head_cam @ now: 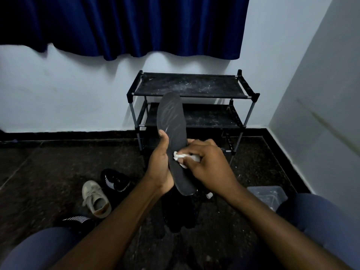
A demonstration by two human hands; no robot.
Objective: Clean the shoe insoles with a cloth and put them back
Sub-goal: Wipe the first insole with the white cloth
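A long dark grey insole stands nearly upright in the middle of the view, with pale smear marks on its upper half. My left hand grips its left edge, thumb laid on the front face. My right hand holds a crumpled white cloth and presses it against the insole's lower half. Under the hands lie dark shoes, partly hidden.
A black two-shelf shoe rack stands against the pale wall. On the dark floor at the left lie a beige sneaker, a black striped shoe and another striped shoe. A clear plastic tub sits at the right.
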